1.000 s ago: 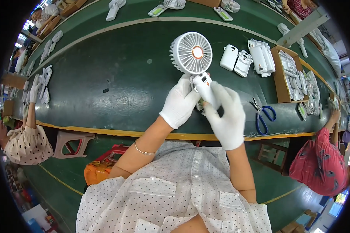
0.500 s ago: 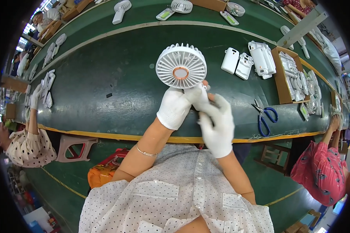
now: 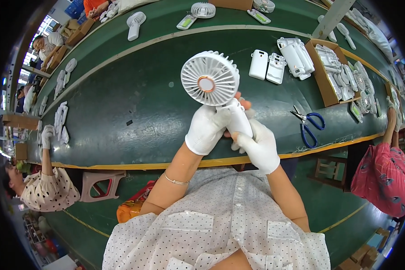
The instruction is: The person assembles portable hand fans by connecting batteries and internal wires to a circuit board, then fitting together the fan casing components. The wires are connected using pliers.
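A white handheld fan (image 3: 220, 72), round slatted head with an orange ring at its centre, is held up over the green table. My left hand (image 3: 204, 131), in a white glove with bare fingertips, is closed round the upper handle just below the fan head. Lower down the handle, my right hand (image 3: 261, 147), gloved the same way, grips it between thumb and fingers. The fan leans to the upper left. Part of the handle is hidden by my fingers.
Blue-handled scissors (image 3: 309, 128) lie at right on the green table (image 3: 135, 94). Beyond them are white plastic housings (image 3: 258, 64) and a cardboard box (image 3: 320, 81) of white parts. More fans (image 3: 135, 22) lie on the far strip. Co-workers sit to either side.
My right hand has closed on the lower handle, its thumb now against it. The fan has tilted slightly leftward, showing more of the handle. The whole view has turned a little.
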Tool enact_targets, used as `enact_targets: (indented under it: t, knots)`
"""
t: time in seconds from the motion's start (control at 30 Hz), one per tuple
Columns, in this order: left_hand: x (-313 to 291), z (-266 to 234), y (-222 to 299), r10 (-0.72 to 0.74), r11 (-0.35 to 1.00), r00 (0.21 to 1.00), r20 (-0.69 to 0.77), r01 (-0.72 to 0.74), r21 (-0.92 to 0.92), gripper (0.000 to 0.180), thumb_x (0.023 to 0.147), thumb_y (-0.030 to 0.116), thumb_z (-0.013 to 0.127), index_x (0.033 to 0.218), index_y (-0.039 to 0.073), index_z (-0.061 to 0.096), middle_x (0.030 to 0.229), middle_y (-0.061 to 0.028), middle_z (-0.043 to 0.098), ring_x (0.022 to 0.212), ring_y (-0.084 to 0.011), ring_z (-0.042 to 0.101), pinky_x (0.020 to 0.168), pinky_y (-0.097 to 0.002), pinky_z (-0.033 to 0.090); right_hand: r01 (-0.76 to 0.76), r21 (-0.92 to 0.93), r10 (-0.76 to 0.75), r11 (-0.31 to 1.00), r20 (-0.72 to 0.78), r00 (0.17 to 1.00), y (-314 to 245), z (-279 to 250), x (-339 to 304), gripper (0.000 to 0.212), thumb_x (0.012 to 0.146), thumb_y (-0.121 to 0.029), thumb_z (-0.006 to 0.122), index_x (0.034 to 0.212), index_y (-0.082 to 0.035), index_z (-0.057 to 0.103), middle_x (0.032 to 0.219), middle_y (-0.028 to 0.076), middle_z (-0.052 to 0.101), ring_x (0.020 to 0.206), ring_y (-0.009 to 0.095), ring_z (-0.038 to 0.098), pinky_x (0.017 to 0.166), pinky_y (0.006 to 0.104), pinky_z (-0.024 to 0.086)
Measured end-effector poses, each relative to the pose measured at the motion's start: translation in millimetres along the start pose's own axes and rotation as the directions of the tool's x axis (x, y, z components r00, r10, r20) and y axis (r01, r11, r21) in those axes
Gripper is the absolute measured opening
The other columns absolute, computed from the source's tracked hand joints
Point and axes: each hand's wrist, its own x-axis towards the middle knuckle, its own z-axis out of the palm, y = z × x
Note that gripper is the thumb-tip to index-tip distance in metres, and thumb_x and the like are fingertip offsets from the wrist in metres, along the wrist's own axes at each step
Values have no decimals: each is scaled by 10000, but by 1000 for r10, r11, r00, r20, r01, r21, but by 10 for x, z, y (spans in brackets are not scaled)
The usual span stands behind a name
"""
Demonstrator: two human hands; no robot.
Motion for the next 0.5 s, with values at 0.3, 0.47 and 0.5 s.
enact_targets:
  t: [0.3, 0.47, 0.5]
  knots:
    - [-9, 43, 46, -25, 988, 997, -73, 36, 150, 416, 968, 52, 505, 1368, -24, 422, 1243, -176, 626, 1020, -209, 665, 835, -319, 561, -150, 210, 134, 966, 88, 987, -5, 0, -7, 304, 940, -272, 604, 932, 28, 652, 844, 123, 723, 597, 128, 627, 537, 246, 497]
    - [-49, 59, 86, -92, 995, 996, 18, 92, 33, 481, 972, 100, 489, 1420, -25, 366, 1216, -170, 624, 1022, -194, 658, 746, -261, 568, -179, 305, 117, 935, 211, 970, -39, -100, 30, 363, 956, -345, 597, 922, 12, 651, 808, 122, 710, 600, 142, 637, 529, 247, 497]
    - [-49, 89, 87, -93, 991, 995, -48, 97, 94, 477, 972, 132, 499, 1404, -25, 371, 1179, -169, 633, 994, -191, 662, 718, -256, 566, -201, 254, 151, 946, 203, 967, -60, -85, 31, 351, 952, -336, 595, 928, 10, 652, 805, 117, 707, 597, 138, 634, 526, 245, 494]
